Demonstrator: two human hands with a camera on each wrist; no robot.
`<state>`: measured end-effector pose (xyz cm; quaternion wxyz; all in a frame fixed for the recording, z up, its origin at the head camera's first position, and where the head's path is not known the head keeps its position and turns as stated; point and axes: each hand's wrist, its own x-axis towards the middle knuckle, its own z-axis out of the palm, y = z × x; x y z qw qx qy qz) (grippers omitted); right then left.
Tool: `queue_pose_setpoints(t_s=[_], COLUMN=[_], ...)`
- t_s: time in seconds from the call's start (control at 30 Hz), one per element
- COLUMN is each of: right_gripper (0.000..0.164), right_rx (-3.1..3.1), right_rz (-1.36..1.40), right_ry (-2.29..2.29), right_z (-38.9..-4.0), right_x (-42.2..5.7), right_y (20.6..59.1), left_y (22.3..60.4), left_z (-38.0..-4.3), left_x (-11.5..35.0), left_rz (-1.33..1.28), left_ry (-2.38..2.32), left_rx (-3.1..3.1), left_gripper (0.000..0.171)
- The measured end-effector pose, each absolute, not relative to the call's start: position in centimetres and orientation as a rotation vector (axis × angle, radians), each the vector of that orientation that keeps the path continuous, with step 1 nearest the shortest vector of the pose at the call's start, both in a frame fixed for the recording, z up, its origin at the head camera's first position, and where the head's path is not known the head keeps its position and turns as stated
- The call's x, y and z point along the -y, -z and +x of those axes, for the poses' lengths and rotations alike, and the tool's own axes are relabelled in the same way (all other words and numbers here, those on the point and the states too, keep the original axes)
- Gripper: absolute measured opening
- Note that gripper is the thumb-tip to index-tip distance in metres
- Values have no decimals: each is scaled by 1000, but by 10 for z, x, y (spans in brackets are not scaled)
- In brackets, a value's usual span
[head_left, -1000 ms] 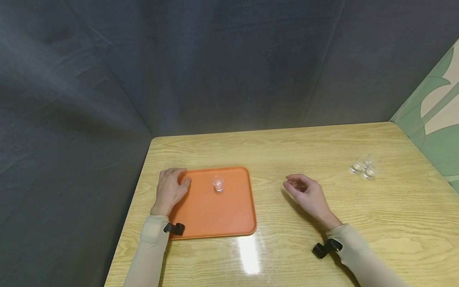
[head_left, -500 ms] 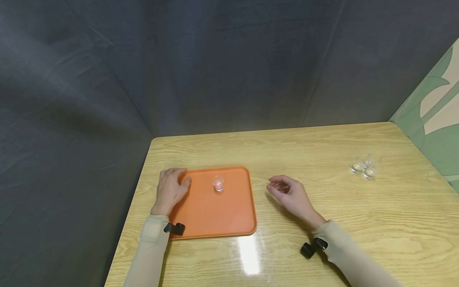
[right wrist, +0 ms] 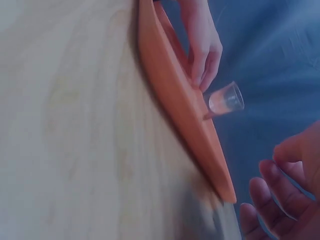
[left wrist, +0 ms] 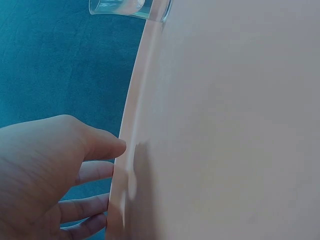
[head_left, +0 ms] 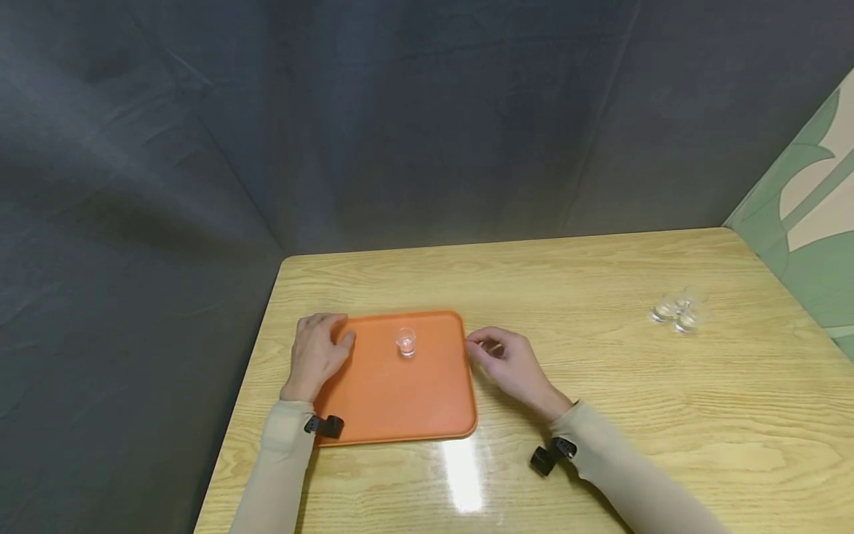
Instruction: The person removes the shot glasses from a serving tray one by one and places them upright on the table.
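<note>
A small clear shot glass (head_left: 406, 342) stands upright on the orange tray (head_left: 394, 415), towards its far side. My left hand (head_left: 319, 356) rests at the tray's left rim, thumb towards its inside; the left wrist view shows these fingers (left wrist: 92, 172) along the rim. Over the tray's right rim is my right hand (head_left: 507, 363), its fingers loosely bent. In the right wrist view this hand (right wrist: 290, 195) appears apart from the tray and the shot glass (right wrist: 226, 99), and I see nothing held in it.
Several clear glasses (head_left: 685, 321) stand close together at the right of the wooden table (head_left: 587, 282). A dark curtain (head_left: 427, 133) hangs behind the table and along its left. Green-patterned fabric (head_left: 817, 222) borders the right edge. Each wrist wears a small black camera (head_left: 543, 461).
My right hand has moved left across the table to the tray's right rim, its fingers keeping about the same bend. My left hand, the tray and the glasses have stayed put.
</note>
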<state>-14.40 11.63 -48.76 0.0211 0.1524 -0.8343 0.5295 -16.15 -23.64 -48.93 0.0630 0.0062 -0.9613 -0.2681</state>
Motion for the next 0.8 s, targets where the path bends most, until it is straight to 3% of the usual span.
queue_pose_setpoints(t_s=[0.5,0.8], right_gripper=[21,41], right_rx=[2653,2735], right_rz=[602,607], right_ry=[-1702,-1695], right_z=[-145,-153], right_x=[-73,-56], right_y=[471,470], left_y=[489,489], left_z=[-162,-162], left_x=[236,236], left_rz=[22,21], left_ry=[803,800], left_rx=[2924,2922], left_gripper=[44,44])
